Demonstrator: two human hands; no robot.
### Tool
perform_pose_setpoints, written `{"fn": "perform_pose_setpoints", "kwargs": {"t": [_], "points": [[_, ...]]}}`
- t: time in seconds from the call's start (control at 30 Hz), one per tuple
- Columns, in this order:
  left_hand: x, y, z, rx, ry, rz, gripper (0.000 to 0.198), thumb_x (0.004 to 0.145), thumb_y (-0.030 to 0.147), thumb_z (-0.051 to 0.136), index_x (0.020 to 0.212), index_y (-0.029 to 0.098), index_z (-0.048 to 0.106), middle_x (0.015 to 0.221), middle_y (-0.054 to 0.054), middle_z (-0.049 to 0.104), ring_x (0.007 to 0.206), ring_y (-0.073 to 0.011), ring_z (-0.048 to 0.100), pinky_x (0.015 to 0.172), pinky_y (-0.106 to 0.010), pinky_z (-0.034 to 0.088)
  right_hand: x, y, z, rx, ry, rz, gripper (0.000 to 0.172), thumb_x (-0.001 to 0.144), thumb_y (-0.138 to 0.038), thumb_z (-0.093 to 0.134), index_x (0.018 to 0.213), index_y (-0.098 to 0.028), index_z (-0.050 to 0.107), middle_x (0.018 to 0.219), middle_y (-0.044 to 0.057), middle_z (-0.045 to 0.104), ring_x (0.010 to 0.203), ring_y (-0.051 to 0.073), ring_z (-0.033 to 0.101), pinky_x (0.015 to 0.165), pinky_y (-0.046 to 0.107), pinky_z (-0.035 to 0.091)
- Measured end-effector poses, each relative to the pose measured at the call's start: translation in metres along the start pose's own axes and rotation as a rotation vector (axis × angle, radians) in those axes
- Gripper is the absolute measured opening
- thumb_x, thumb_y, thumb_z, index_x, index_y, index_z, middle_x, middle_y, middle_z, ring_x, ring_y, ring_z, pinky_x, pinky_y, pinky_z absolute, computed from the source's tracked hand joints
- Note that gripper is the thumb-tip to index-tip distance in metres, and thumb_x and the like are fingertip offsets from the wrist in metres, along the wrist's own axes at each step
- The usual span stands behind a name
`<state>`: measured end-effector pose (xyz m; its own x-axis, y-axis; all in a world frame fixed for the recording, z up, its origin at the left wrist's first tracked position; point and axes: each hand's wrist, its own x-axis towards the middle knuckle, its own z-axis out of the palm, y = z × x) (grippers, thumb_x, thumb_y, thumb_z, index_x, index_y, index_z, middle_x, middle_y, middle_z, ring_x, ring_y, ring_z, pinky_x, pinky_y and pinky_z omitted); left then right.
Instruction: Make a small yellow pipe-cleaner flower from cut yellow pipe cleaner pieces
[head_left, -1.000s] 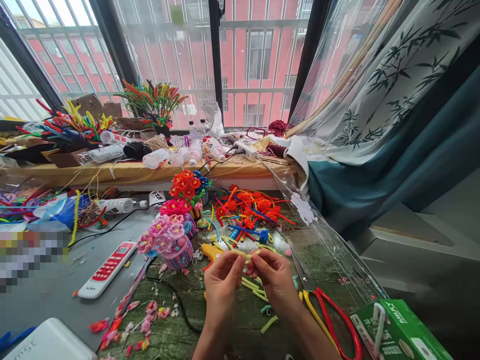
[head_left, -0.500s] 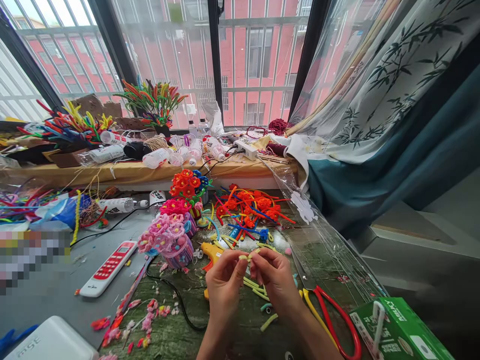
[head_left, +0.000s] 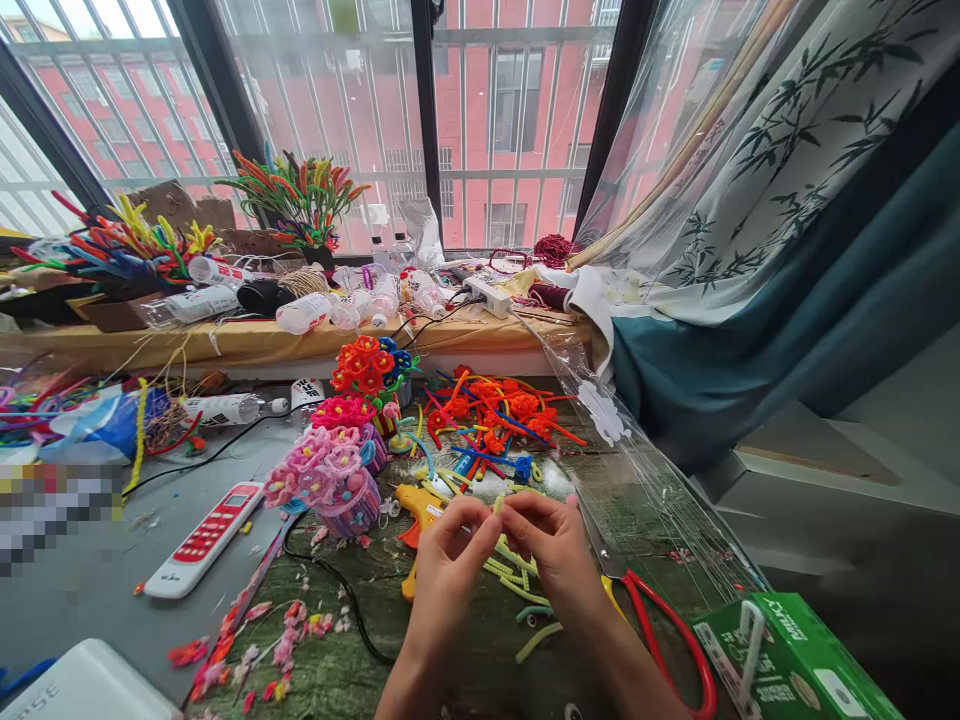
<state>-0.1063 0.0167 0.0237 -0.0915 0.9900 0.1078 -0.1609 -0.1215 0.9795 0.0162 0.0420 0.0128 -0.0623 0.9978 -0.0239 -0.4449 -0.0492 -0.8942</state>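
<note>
A short pale-yellow pipe cleaner (head_left: 499,505) is pinched between both hands above the table. My left hand (head_left: 452,560) grips it with thumb and forefinger, and my right hand (head_left: 553,550) closes on it from the other side. Most of the piece is hidden by my fingertips. Beneath and between the hands lie loose yellow-green pipe cleaner pieces (head_left: 517,578). Left of my left hand is a yellow hot glue gun (head_left: 418,505), partly covered. Scissors with red and yellow handles (head_left: 664,630) lie right of my right hand.
Pots of pink pipe-cleaner flowers (head_left: 337,480) stand to the left, with a heap of red-orange flowers (head_left: 502,405) behind the hands. A white-and-red remote (head_left: 204,540) lies on the grey mat. A green box (head_left: 787,655) sits at front right; plastic bottles (head_left: 304,312) crowd the sill.
The pale-yellow pipe cleaner stretched sideways between my fingertips before; now a small end points up there. My hands have stayed close together, and the view has shifted slightly.
</note>
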Motion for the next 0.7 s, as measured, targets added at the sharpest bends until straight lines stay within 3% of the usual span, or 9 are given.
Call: {"fn": "perform_pose_setpoints", "kwargs": {"t": [0.17, 0.3, 0.5, 0.6, 0.7], "points": [[0.0018, -0.0016, -0.0008, -0.028, -0.056, -0.112, 0.024, 0.079, 0.037, 0.075, 0.072, 0.014, 0.068, 0.062, 0.001, 0.061, 0.061, -0.0114, 0.055, 0.057, -0.019, 0.043, 0.0010, -0.0037, -0.0031, -0.084, -0.023, -0.007, 0.030, 0.062, -0.045, 0.088, 0.067, -0.017, 0.078, 0.054, 0.000, 0.065, 0.045, 0.008, 0.050, 0.042, 0.019, 0.035], [0.0020, -0.0013, -0.0011, -0.040, -0.026, -0.140, 0.023, 0.077, 0.035, 0.077, 0.072, 0.014, 0.069, 0.063, 0.000, 0.065, 0.059, -0.0111, 0.058, 0.056, -0.019, 0.044, 0.0014, -0.0048, -0.0047, -0.120, -0.049, -0.026, 0.029, 0.065, -0.045, 0.086, 0.066, -0.017, 0.077, 0.056, -0.001, 0.064, 0.047, 0.008, 0.048, 0.044, 0.019, 0.035], [0.0008, 0.0017, -0.0010, -0.021, 0.038, -0.109, 0.021, 0.074, 0.033, 0.078, 0.071, 0.014, 0.070, 0.067, 0.001, 0.066, 0.064, -0.0109, 0.059, 0.063, -0.019, 0.048, 0.0025, -0.0041, -0.0052, -0.139, -0.095, -0.056, 0.026, 0.069, -0.045, 0.083, 0.072, -0.019, 0.080, 0.065, 0.001, 0.067, 0.054, 0.009, 0.052, 0.049, 0.020, 0.040], [0.0000, 0.0008, -0.0008, 0.041, 0.038, -0.078, 0.020, 0.075, 0.033, 0.077, 0.073, 0.015, 0.070, 0.068, 0.000, 0.067, 0.066, -0.0121, 0.060, 0.064, -0.019, 0.049, 0.0020, -0.0043, -0.0041, -0.115, -0.081, -0.056, 0.022, 0.065, -0.040, 0.087, 0.072, -0.020, 0.080, 0.070, 0.001, 0.070, 0.062, 0.012, 0.059, 0.059, 0.022, 0.047], [-0.0009, -0.0012, 0.0007, 0.141, 0.048, -0.009, 0.018, 0.076, 0.032, 0.075, 0.073, 0.015, 0.070, 0.069, -0.001, 0.069, 0.067, -0.0145, 0.063, 0.064, -0.021, 0.050, 0.0020, -0.0055, -0.0033, -0.129, -0.048, -0.063, 0.022, 0.064, -0.040, 0.087, 0.067, -0.020, 0.078, 0.068, 0.001, 0.070, 0.061, 0.012, 0.058, 0.059, 0.023, 0.047]]}}
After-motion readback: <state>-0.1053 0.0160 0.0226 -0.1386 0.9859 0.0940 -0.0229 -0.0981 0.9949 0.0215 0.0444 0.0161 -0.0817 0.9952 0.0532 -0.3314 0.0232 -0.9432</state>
